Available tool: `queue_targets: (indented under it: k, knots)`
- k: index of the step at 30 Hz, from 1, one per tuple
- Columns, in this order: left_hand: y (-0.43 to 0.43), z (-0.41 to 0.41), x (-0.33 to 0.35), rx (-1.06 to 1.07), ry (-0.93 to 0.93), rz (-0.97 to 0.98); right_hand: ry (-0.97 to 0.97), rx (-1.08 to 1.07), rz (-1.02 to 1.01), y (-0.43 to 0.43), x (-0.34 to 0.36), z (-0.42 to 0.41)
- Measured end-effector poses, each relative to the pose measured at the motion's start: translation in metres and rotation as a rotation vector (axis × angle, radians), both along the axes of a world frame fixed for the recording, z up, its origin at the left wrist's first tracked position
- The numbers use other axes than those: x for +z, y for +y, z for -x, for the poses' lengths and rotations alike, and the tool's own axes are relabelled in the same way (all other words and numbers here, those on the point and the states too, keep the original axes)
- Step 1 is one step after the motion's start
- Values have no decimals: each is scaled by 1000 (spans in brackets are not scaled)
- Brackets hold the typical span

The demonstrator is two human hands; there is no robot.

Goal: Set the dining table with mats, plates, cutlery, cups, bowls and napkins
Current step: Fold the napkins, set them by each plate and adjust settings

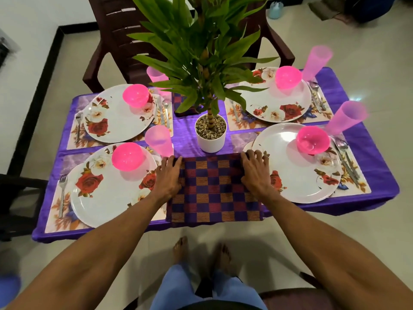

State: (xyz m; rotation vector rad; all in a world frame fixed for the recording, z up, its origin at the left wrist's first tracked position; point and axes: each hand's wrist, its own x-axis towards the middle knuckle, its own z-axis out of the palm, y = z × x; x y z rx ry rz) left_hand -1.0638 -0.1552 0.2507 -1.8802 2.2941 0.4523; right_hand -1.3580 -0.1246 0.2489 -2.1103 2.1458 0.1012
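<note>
A: Napkin [214, 189], where is it?
B: Near middle of the surface [377, 168], between left plate [111, 202] and right plate [297, 173].
A: The grip?
B: Left hand [168, 175] and right hand [254, 173] each clutch a far corner.

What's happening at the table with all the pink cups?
Someone is setting the table. Their left hand and right hand are on the far corners of a checked cloth, which lies at the near edge between two plates. Four places already have mats, plates, pink bowls, pink cups and cutlery. A potted plant stands in the middle.
</note>
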Motion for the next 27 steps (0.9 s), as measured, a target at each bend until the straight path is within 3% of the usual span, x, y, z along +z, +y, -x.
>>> queue_targets:
  k: [5,14,18,21,27]
  knots:
    - [2,2,5,-55,12,172,-117,-69,120,7,2,-3]
    - [13,2,20,-8,140,302,-566,-222,199,11,26,3]
    - [15,-4,25,168,351,257,-740,-272,195,18,39,6]
    - [18,-10,41,298,650,167,-878,-354,258,22,56,13]
    - [26,0,94,339,1020,108,-1115,-449,365,28,102,5]
